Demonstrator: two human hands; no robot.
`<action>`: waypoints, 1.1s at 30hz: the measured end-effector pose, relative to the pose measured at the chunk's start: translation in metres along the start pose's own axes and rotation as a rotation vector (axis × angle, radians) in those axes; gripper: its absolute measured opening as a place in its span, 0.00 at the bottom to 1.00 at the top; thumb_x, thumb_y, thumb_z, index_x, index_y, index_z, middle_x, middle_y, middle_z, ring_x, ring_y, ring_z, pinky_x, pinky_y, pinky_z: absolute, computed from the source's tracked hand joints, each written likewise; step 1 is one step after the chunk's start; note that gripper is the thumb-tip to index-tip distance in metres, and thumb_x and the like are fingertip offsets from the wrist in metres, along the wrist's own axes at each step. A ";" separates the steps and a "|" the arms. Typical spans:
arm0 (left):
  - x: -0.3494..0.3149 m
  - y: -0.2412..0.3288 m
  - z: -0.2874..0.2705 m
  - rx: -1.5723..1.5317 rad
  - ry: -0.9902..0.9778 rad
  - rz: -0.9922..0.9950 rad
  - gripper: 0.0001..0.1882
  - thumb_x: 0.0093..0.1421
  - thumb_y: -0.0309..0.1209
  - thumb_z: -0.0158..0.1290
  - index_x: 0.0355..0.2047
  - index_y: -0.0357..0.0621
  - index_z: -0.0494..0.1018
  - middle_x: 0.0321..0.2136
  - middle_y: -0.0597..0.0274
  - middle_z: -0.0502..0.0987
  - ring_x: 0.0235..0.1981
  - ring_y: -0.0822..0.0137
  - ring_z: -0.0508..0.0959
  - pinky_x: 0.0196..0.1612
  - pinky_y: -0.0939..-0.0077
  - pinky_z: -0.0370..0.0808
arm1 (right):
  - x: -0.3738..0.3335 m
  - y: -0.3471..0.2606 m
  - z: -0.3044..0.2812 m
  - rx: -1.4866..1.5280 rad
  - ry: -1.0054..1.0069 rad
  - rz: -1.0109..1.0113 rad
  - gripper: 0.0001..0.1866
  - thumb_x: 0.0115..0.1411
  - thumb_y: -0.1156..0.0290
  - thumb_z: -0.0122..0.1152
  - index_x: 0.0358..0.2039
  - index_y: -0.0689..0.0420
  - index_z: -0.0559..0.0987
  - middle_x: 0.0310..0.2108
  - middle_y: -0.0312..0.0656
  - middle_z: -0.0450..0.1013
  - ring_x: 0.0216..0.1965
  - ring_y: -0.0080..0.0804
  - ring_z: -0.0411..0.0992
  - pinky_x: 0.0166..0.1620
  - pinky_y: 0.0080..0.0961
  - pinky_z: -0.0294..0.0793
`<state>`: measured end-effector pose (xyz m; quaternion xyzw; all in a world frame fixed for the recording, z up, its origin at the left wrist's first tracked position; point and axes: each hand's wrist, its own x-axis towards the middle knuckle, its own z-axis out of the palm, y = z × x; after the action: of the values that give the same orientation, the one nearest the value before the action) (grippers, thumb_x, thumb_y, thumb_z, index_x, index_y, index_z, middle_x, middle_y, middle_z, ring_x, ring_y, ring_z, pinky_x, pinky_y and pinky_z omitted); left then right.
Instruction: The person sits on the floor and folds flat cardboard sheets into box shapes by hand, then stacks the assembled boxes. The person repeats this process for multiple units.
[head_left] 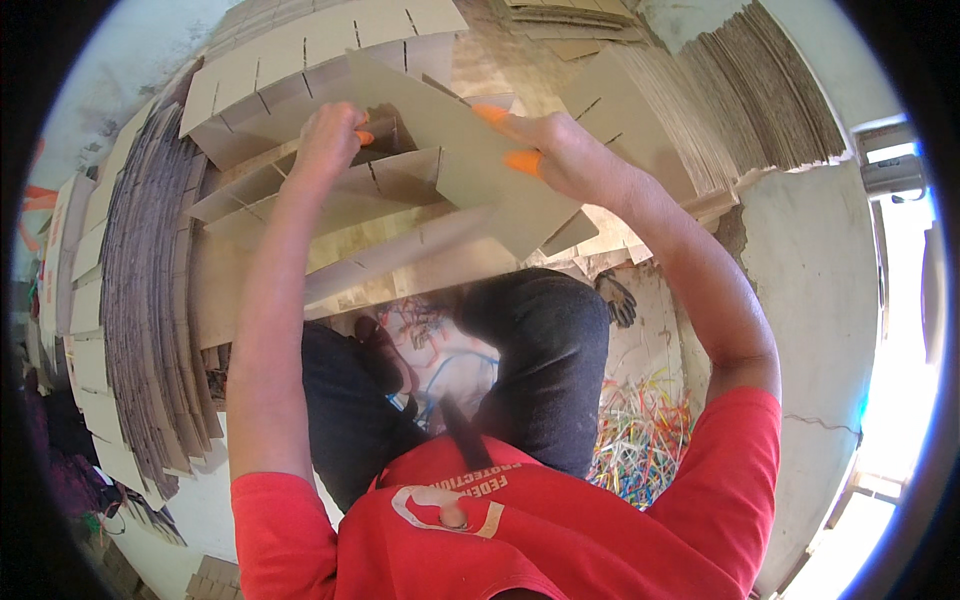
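Note:
My right hand (570,155), with orange covers on its fingertips, grips a wide slotted cardboard divider strip (480,160) slanting across the work. To its left, my left hand (332,142) is closed, its orange-covered fingertips pinching at a shaded cardboard strip (397,132); its grip is partly hidden. Below the left hand, another slotted strip (375,180) stands on edge, touching the slanting one near its right end. Nearer to me, a further strip (400,250) lies tilted. Whether the strips' slots are interlocked cannot be made out.
Behind my hands stands a row of slotted cardboard (310,70). Cardboard stacks rise at the left (150,290) and far right (765,90). A wooden board (225,310) lies under the strips. Coloured plastic strapping scraps (645,440) and a dark glove (617,298) lie below.

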<state>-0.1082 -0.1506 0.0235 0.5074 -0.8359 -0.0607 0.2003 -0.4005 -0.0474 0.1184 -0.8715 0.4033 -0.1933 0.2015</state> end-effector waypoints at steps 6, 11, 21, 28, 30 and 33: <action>0.001 -0.005 -0.002 0.077 -0.013 -0.021 0.13 0.50 0.33 0.65 0.25 0.37 0.74 0.25 0.42 0.75 0.30 0.41 0.76 0.32 0.52 0.71 | 0.013 -0.016 -0.006 -0.119 -0.133 0.130 0.23 0.56 0.73 0.61 0.53 0.61 0.71 0.41 0.56 0.74 0.42 0.57 0.73 0.45 0.44 0.73; -0.031 0.069 -0.056 0.070 0.156 0.110 0.13 0.55 0.34 0.61 0.29 0.36 0.74 0.26 0.49 0.77 0.35 0.48 0.76 0.37 0.57 0.73 | -0.006 -0.034 -0.016 -0.167 -0.085 0.264 0.28 0.55 0.78 0.60 0.59 0.58 0.69 0.33 0.58 0.75 0.35 0.56 0.74 0.38 0.41 0.73; -0.096 0.112 -0.006 -0.261 -0.127 0.117 0.12 0.54 0.34 0.60 0.24 0.37 0.75 0.26 0.45 0.77 0.30 0.44 0.77 0.35 0.52 0.74 | -0.009 -0.023 0.003 -0.115 0.004 0.043 0.20 0.53 0.80 0.59 0.49 0.60 0.74 0.31 0.57 0.75 0.33 0.54 0.74 0.36 0.40 0.74; -0.088 0.110 0.003 -0.274 -0.092 0.135 0.12 0.52 0.32 0.61 0.23 0.35 0.74 0.23 0.44 0.74 0.28 0.44 0.76 0.32 0.53 0.71 | -0.014 -0.022 0.029 -0.231 -0.175 0.143 0.11 0.53 0.76 0.57 0.39 0.61 0.76 0.30 0.53 0.76 0.36 0.52 0.77 0.35 0.44 0.76; -0.088 0.112 0.001 -0.262 -0.112 0.128 0.12 0.52 0.33 0.62 0.24 0.35 0.75 0.23 0.44 0.75 0.29 0.44 0.76 0.32 0.53 0.72 | -0.018 -0.026 0.036 -0.330 -0.287 0.208 0.12 0.53 0.76 0.57 0.39 0.61 0.76 0.30 0.53 0.76 0.36 0.51 0.77 0.36 0.43 0.77; -0.088 0.112 0.002 -0.239 -0.075 0.130 0.10 0.51 0.33 0.62 0.26 0.37 0.78 0.24 0.45 0.75 0.28 0.45 0.76 0.33 0.54 0.72 | -0.020 -0.028 0.043 -0.397 -0.425 0.255 0.13 0.53 0.74 0.58 0.40 0.60 0.77 0.31 0.52 0.76 0.36 0.50 0.77 0.36 0.42 0.77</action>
<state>-0.1657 -0.0203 0.0322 0.4223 -0.8606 -0.1654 0.2315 -0.3734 -0.0069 0.0930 -0.8571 0.4880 0.1023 0.1297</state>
